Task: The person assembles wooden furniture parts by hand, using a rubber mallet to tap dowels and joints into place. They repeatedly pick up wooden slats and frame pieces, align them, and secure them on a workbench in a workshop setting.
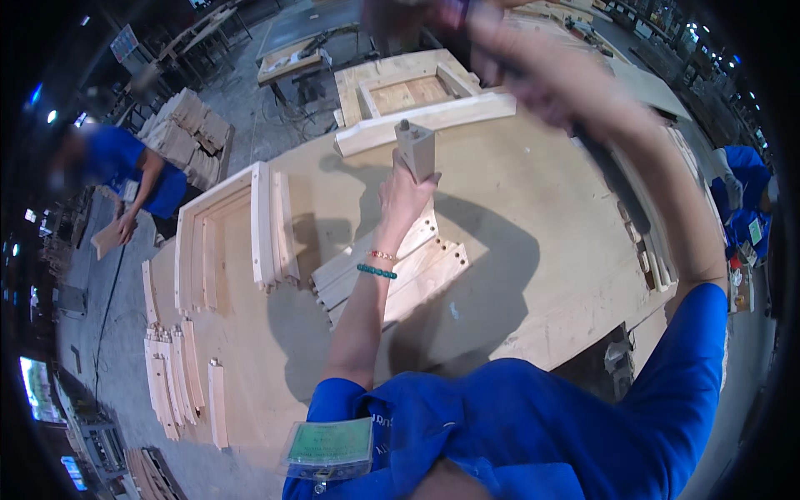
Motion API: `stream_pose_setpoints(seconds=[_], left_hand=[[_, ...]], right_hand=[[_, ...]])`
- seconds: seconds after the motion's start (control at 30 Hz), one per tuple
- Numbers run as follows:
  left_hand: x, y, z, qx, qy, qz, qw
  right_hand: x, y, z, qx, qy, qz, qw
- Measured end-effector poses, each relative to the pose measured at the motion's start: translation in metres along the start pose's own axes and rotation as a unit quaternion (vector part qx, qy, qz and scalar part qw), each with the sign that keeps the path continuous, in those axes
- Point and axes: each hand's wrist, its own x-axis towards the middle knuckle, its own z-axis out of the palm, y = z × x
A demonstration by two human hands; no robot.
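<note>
The tan desk (567, 242) fills the middle. Upper right, a bent arm raises the right hand (518, 62) by a dark tool (402, 21); blur hides how its fingers close. Pale slats (429, 271) lie at centre. Above them the left hand (402, 200), arm nearly straight, wraps its fingers around a peg-topped wooden block (418, 148).

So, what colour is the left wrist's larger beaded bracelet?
Teal green; the larger beaded bracelet shows best in the head view.
</note>
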Motion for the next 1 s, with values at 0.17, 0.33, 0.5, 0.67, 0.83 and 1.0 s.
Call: stream_pose_setpoints(seconds=[0.17,0.33,0.5,0.67,0.83,1.0], left_hand=[[0.003,0.002,0.007,-0.029,-0.001,0.027,0.999],[0.003,-0.009,-0.001,-0.011,-0.052,0.041,0.998],[0.003,-0.011,-0.004,-0.047,-0.021,0.033,0.998],[-0.021,-0.002,0.004,-0.036,-0.049,0.039,0.997],[-0.043,-0.057,-0.017,0.005,-0.124,0.096,0.988],[-0.034,-0.132,-0.041,0.168,-0.309,-0.132,0.927]], right_hand=[[-0.004,-0.020,-0.025,0.136,0.097,-0.229,0.959],[0.007,0.081,0.040,0.062,-0.189,0.093,0.975],[-0.005,0.096,0.039,0.159,-0.160,0.130,0.965],[-0.031,0.142,0.078,0.373,-0.073,0.133,0.915],[-0.039,0.160,0.097,0.480,-0.060,0.181,0.856],[-0.035,0.154,0.100,0.465,-0.085,0.162,0.866]])
